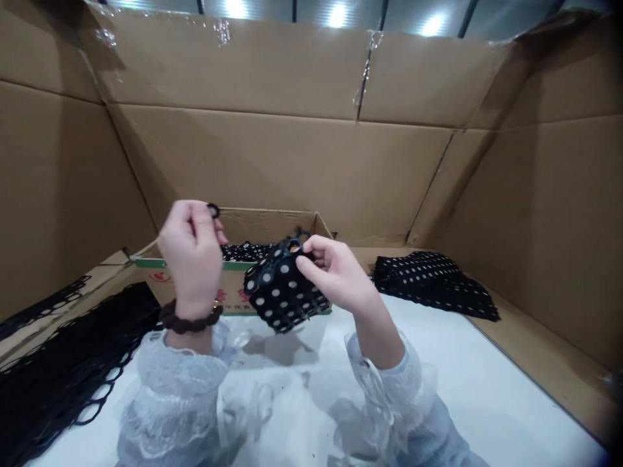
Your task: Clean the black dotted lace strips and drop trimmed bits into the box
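A black, white-dotted fabric piece [285,292] is pinched along its upper edge by the right hand [335,269] above the white counter [423,340]; a small black ring [213,211] is gripped by the left hand [192,240]. The ring could be dropped, its fingertip hold being slight; the fabric could slip, its lower part being unsupported.

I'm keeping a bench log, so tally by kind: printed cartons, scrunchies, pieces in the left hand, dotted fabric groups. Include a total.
Printed carton: 1
Dark scrunchie: 1
Small black piece in left hand: 1
Dotted fabric groups: 3 (held piece, carton contents, pile at right)
Total: 6
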The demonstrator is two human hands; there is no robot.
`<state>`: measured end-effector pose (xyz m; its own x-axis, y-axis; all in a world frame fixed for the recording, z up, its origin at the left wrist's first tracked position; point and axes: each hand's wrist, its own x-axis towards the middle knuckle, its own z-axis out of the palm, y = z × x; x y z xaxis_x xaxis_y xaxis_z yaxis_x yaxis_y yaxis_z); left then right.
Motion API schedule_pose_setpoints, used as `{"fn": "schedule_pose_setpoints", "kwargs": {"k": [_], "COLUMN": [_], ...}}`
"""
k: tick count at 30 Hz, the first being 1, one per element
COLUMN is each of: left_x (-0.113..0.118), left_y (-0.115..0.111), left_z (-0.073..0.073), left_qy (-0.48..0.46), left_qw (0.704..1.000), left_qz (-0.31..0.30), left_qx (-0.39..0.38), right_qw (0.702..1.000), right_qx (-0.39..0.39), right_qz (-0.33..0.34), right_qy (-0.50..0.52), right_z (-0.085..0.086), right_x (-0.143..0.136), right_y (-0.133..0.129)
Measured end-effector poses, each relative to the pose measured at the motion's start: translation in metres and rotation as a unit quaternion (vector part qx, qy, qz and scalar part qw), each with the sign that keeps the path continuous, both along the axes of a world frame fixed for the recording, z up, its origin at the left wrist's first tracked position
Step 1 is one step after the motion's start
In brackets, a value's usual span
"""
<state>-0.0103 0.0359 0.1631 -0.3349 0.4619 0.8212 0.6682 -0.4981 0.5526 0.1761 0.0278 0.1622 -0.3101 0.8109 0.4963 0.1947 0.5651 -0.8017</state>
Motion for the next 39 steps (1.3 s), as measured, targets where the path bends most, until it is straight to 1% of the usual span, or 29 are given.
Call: {"fn": "schedule_pose_setpoints", "kwargs": {"k": [1,3,5,6,7,9,11,13,15,17,18,19,20,21,22,23,24,26,27,28,30,31,32,33,34,35,36,37,39], "left_x": [-0.008,-0.021,-0.024,-0.023,-0.019,-0.01,0.0,0.009,0.014,0.013,0.008,0.002,-0.007,-0.016,-0.025,-0.033,-0.038,-0.04,-0.037,-0.031,-0.017,-0.011,-0.005,0.0,0.004,0.006,0.008,0.009,0.009], "left_y": [0.009,0.03,0.046,0.05,0.05,0.04,0.021,0.001,-0.013,-0.018,-0.017,-0.013,-0.007,0.001,0.01,0.02,0.03,0.045,0.049,0.05,0.042,0.034,0.025,0.016,0.007,0.0,-0.005,-0.008,-0.007], "left_z": [-0.004,-0.013,-0.021,-0.023,-0.023,-0.017,-0.007,0.005,0.012,0.015,0.014,0.012,0.009,0.005,0.0,-0.006,-0.011,-0.02,-0.022,-0.022,-0.017,-0.012,-0.006,-0.001,0.004,0.008,0.011,0.012,0.01], "left_qy": [-0.012,0.013,0.097,0.137,0.164,0.166,0.154,0.188,0.223,0.215,0.184,0.137,0.082,0.026,-0.015,-0.025,-0.015,0.052,0.095,0.131,0.172,0.179,0.182,0.196,0.215,0.233,0.245,0.245,0.202], "left_qw": [1.0,0.997,0.987,0.98,0.975,0.979,0.979,0.958,0.938,0.935,0.945,0.961,0.979,0.993,0.999,0.999,0.998,0.99,0.983,0.978,0.976,0.976,0.973,0.964,0.95,0.938,0.929,0.927,0.942], "left_qz": [0.013,0.05,0.047,0.036,0.019,-0.025,-0.098,-0.178,-0.211,-0.213,-0.206,-0.186,-0.148,-0.093,-0.033,0.018,0.038,0.022,0.011,0.004,-0.015,-0.04,-0.081,-0.129,-0.17,-0.198,-0.212,-0.216,-0.203], "left_qx": [-0.01,-0.053,-0.122,-0.143,-0.148,-0.117,-0.093,-0.123,-0.163,-0.185,-0.175,-0.15,-0.11,-0.066,-0.032,-0.03,-0.057,-0.132,-0.155,-0.159,-0.134,-0.12,-0.117,-0.129,-0.147,-0.164,-0.176,-0.183,-0.177], "right_qw": [1.0,0.997,0.992,0.989,0.987,0.987,0.991,0.994,0.996,0.997,0.998,0.998,0.999,0.999,0.998,0.996,0.994,0.99,0.989,0.987,0.983,0.982,0.98,0.98,0.98,0.982,0.984,0.987,0.992], "right_qx": [-0.008,-0.032,-0.059,-0.07,-0.077,-0.075,-0.057,-0.039,-0.022,-0.008,-0.003,-0.003,-0.007,-0.015,-0.024,-0.035,-0.047,-0.065,-0.074,-0.083,-0.104,-0.113,-0.12,-0.123,-0.122,-0.119,-0.114,-0.105,-0.084], "right_qz": [-0.001,0.018,0.044,0.054,0.062,0.071,0.072,0.068,0.061,0.058,0.052,0.042,0.029,0.013,-0.003,-0.013,-0.015,-0.002,0.009,0.021,0.041,0.047,0.051,0.054,0.054,0.054,0.054,0.052,0.048], "right_qy": [0.014,0.062,0.106,0.118,0.123,0.119,0.101,0.078,0.058,0.046,0.041,0.04,0.043,0.051,0.064,0.079,0.095,0.123,0.131,0.137,0.143,0.146,0.147,0.147,0.145,0.138,0.126,0.111,0.075], "right_z": [0.001,0.003,0.003,0.003,0.002,-0.001,-0.003,-0.006,-0.007,-0.006,-0.005,-0.004,-0.002,-0.001,0.001,0.002,0.003,0.003,0.002,0.001,0.0,-0.001,-0.001,-0.002,-0.003,-0.003,-0.004,-0.004,-0.005], "right_x": [0.002,0.006,0.007,0.007,0.006,0.003,0.0,-0.004,-0.007,-0.007,-0.005,-0.002,0.001,0.005,0.009,0.013,0.015,0.016,0.016,0.014,0.009,0.007,0.005,0.004,0.002,0.001,0.001,0.0,0.0], "right_y": [0.0,0.002,0.005,0.007,0.009,0.012,0.014,0.015,0.014,0.012,0.011,0.01,0.01,0.009,0.009,0.009,0.009,0.01,0.011,0.012,0.013,0.013,0.014,0.014,0.014,0.014,0.014,0.014,0.013]}}
